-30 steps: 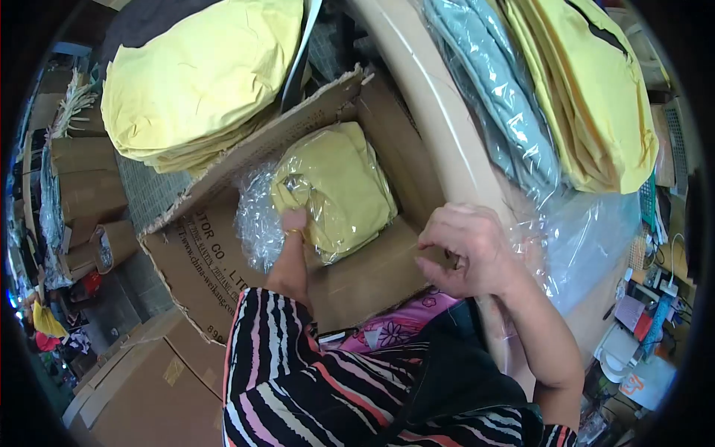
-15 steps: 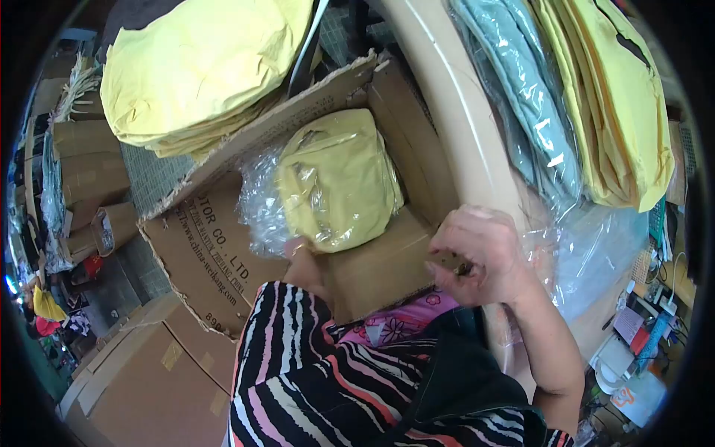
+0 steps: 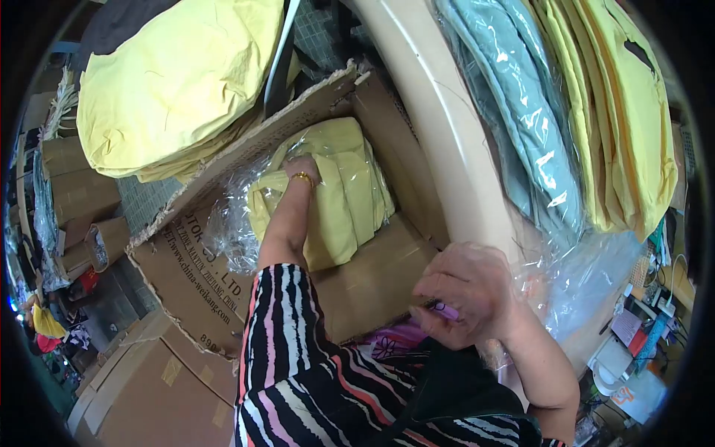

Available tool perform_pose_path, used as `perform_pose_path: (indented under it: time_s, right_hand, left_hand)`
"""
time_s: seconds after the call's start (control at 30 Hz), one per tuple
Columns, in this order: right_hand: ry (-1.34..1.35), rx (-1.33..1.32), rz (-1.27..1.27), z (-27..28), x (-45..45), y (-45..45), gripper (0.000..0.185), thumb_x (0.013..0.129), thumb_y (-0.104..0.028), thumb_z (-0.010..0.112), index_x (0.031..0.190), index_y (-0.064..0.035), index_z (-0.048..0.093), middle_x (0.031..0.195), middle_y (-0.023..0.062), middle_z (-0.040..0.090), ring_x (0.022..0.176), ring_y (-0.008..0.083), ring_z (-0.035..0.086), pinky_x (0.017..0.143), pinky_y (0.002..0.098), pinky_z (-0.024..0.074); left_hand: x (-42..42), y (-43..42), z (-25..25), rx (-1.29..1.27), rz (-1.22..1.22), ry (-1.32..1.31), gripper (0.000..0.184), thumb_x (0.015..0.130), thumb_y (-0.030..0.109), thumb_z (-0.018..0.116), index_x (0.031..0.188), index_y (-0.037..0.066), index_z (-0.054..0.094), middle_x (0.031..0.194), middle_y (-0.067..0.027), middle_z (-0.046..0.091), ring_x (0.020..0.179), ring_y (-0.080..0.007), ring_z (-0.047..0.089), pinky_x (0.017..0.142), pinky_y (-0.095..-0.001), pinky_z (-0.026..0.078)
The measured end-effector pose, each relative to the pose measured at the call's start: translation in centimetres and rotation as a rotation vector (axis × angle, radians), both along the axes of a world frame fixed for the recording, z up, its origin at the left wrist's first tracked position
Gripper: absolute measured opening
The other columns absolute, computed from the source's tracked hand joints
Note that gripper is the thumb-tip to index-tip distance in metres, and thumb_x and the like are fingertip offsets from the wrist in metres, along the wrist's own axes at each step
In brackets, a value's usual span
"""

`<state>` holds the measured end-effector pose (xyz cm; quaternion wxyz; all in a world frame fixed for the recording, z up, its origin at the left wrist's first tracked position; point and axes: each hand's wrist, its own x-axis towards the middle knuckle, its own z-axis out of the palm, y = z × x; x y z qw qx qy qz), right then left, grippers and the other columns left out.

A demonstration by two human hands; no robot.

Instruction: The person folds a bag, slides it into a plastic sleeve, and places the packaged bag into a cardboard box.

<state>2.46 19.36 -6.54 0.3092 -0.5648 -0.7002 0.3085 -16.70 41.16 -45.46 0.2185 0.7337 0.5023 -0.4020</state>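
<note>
My left hand (image 3: 304,170), with a gold bracelet at the wrist, reaches into the cardboard box (image 3: 201,272). It presses into a folded yellow cloth item (image 3: 335,201) in clear plastic, and its fingers are hidden among the folds. The loose end of the clear plastic wrapping (image 3: 227,231) is crumpled at the left of the cloth. My right hand (image 3: 465,294) is raised just right of the box, its fingers curled toward the thumb. Something small and dark shows by the curled fingers; whether it is held is unclear.
A stack of yellow cloth pieces (image 3: 171,82) stands beyond the box at the upper left. On the pale curved table (image 3: 439,104) lie a blue-grey bagged bundle (image 3: 514,104) and more yellow pieces (image 3: 625,134). Another closed carton (image 3: 156,380) sits at the lower left.
My left hand has moved from the near edge of the yellow item forward onto its top. The item's folds have shifted. My right hand is slightly lower in view, still curled.
</note>
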Motion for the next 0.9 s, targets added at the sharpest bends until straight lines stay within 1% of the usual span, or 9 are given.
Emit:
perform_pose_path:
  time_s: [0.1, 0.2, 0.27, 0.37, 0.47, 0.63, 0.73, 0.83, 0.9]
  right_hand:
    - [-0.005, -0.005, -0.007, 0.1, 0.0, -0.1, 0.02, 0.065, -0.012, 0.074, 0.077, -0.0118, 0.058, 0.074, 0.0025, 0.055, 0.064, 0.0221, 0.057, 0.052, 0.0345, 0.046]
    - [-0.011, -0.003, -0.001, 0.1, 0.1, 0.0, 0.02, 0.062, -0.012, 0.075, 0.076, -0.0114, 0.061, 0.073, 0.0033, 0.058, 0.061, 0.0219, 0.058, 0.052, 0.0332, 0.0459]
    - [-0.013, 0.01, 0.013, 0.0, 0.2, 0.2, 0.02, 0.059, -0.011, 0.076, 0.075, -0.011, 0.064, 0.071, 0.004, 0.061, 0.058, 0.0219, 0.06, 0.051, 0.0321, 0.0458]
    - [-0.005, -0.023, 0.014, 0.1, 0.2, 0.0, 0.02, 0.066, -0.012, 0.074, 0.078, -0.0116, 0.057, 0.075, 0.0027, 0.056, 0.065, 0.0212, 0.058, 0.053, 0.0318, 0.0461]
    - [0.002, -0.034, 0.021, 0.2, 0.1, 0.2, 0.019, 0.065, -0.012, 0.074, 0.077, -0.0115, 0.06, 0.075, 0.0024, 0.057, 0.065, 0.0207, 0.059, 0.054, 0.0313, 0.0462]
    - [-0.028, -0.052, -0.002, 0.4, -0.1, 0.3, 0.018, 0.061, -0.013, 0.077, 0.075, -0.0105, 0.066, 0.074, 0.0018, 0.06, 0.064, 0.0198, 0.059, 0.055, 0.0314, 0.0468]
    - [-0.03, -0.061, 0.011, 0.4, 0.0, 0.4, 0.02, 0.058, -0.012, 0.077, 0.075, -0.0094, 0.066, 0.073, 0.0024, 0.06, 0.063, 0.0195, 0.06, 0.055, 0.0309, 0.0465]
    - [-0.024, -0.037, 0.007, 0.2, -0.1, 0.3, 0.022, 0.057, -0.011, 0.078, 0.075, -0.0084, 0.066, 0.073, 0.0033, 0.06, 0.062, 0.0198, 0.06, 0.054, 0.0306, 0.0461]
    - [-0.026, -0.033, 0.002, 0.2, -0.2, 0.2, 0.022, 0.057, -0.011, 0.078, 0.074, -0.0083, 0.066, 0.074, 0.0036, 0.06, 0.062, 0.0201, 0.059, 0.054, 0.0308, 0.046]
  left_hand:
    - [-0.3, -0.1, -4.2, 0.14, -0.111, -0.168, 0.053, 0.075, 0.022, 0.072, 0.125, 0.009, 0.061, 0.142, -0.0145, 0.045, 0.125, -0.0319, 0.051, 0.107, -0.0463, 0.039]
    - [-1.2, -0.1, -8.7, -0.132, 0.169, -0.427, 0.057, 0.073, 0.024, 0.076, 0.127, 0.014, 0.06, 0.143, -0.0158, 0.043, 0.126, -0.0352, 0.051, 0.107, -0.0443, 0.042]
    - [-0.1, -0.6, -4.0, 0.091, 0.003, -0.323, 0.059, 0.073, 0.019, 0.074, 0.13, 0.016, 0.059, 0.139, -0.0158, 0.046, 0.128, -0.0341, 0.048, 0.104, -0.044, 0.045]
    - [-0.6, 0.0, -7.9, -0.118, 0.058, -0.131, 0.047, 0.074, 0.016, 0.072, 0.121, 0.014, 0.065, 0.136, -0.0148, 0.047, 0.135, -0.0319, 0.04, 0.105, -0.0425, 0.043]
    - [1.0, -1.3, 0.0, -0.058, -0.165, -0.231, 0.036, 0.074, 0.013, 0.068, 0.11, 0.01, 0.07, 0.141, -0.0148, 0.045, 0.138, -0.0304, 0.036, 0.112, -0.044, 0.034]
    - [-1.6, -0.7, -0.4, 0.503, -0.416, -0.475, 0.031, 0.075, 0.011, 0.066, 0.106, 0.01, 0.072, 0.154, -0.0149, 0.029, 0.142, -0.0283, 0.031, 0.116, -0.0513, 0.023]
    - [-3.8, 0.9, -1.8, 0.355, -0.287, -0.404, 0.03, 0.076, 0.012, 0.066, 0.105, 0.01, 0.072, 0.156, -0.014, 0.025, 0.143, -0.0273, 0.029, 0.115, -0.0535, 0.025]
    - [-5.5, 2.1, -6.5, 0.064, 0.283, -0.398, 0.031, 0.076, 0.015, 0.068, 0.107, 0.01, 0.071, 0.159, -0.013, 0.02, 0.146, -0.0252, 0.02, 0.115, -0.059, 0.021]
    - [-6.2, 2.2, -7.3, -0.107, 0.256, -0.291, 0.037, 0.073, 0.02, 0.072, 0.109, 0.011, 0.071, 0.159, -0.0135, 0.016, 0.147, -0.0248, 0.019, 0.112, -0.0645, 0.02]
